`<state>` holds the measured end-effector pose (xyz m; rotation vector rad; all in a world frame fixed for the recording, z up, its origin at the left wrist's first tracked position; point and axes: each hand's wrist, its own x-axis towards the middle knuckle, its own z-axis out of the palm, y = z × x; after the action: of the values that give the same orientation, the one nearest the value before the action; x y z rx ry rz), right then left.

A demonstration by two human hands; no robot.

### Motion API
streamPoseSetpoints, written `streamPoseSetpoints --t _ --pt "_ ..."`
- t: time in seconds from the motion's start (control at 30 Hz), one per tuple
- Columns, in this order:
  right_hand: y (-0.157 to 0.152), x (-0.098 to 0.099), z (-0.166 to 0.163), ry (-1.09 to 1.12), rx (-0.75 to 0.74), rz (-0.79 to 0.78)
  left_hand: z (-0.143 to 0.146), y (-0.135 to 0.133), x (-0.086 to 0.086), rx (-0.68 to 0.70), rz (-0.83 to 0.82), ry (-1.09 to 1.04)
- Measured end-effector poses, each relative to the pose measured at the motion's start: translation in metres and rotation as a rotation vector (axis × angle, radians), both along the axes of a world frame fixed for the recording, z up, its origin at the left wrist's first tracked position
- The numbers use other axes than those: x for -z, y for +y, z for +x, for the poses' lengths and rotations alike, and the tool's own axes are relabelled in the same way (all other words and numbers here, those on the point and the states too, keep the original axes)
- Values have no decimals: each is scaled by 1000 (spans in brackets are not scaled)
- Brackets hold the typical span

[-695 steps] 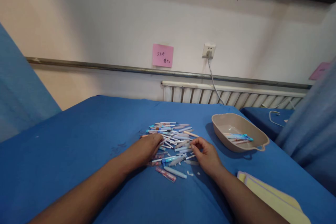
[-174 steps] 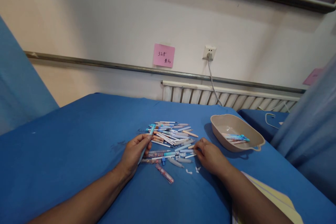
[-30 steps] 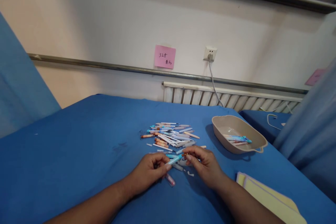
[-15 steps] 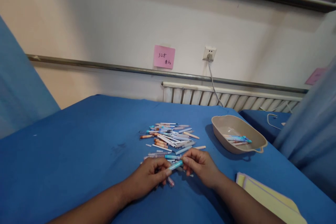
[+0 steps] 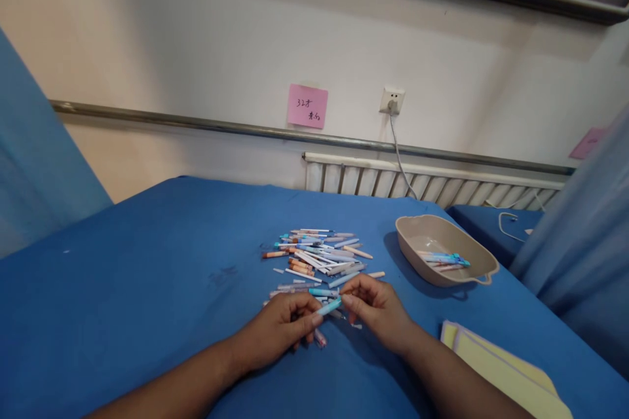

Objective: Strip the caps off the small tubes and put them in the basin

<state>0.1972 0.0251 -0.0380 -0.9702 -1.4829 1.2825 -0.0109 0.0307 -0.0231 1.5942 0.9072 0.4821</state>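
Observation:
My left hand [image 5: 287,325] pinches the near end of a light blue pen [image 5: 329,306], fingers curled. My right hand [image 5: 376,304] pinches the pen's far end from the other side, so both hands hold it just above the blue cloth. Beyond my hands lies a loose pile of pens and pen parts [image 5: 317,255] in white, blue and orange. A pink pen [image 5: 320,338] lies under my left fingers, and small white bits [image 5: 356,326] sit by my right hand.
A beige oval tray [image 5: 484,266] holding a few pens stands at the right of the blue-covered table [image 5: 147,275]. Yellow paper pads [image 5: 506,376] lie near the front right edge. Blue curtains hang at both sides. A radiator [image 5: 432,180] and a wall socket are behind.
Over the last second both hands drew slightly toward me with the blue pen held between them. In the older frames my left hand picked this pen out of the pile.

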Motion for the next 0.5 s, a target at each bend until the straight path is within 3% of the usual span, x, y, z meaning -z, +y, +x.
streamPoseSetpoints --t 0.27,0.5 --pt "12 -5 19 141 31 -37 1 -1 -2 -17 -12 13" --pt "15 0 23 24 3 -54 -2 3 0 -15 30 -49"
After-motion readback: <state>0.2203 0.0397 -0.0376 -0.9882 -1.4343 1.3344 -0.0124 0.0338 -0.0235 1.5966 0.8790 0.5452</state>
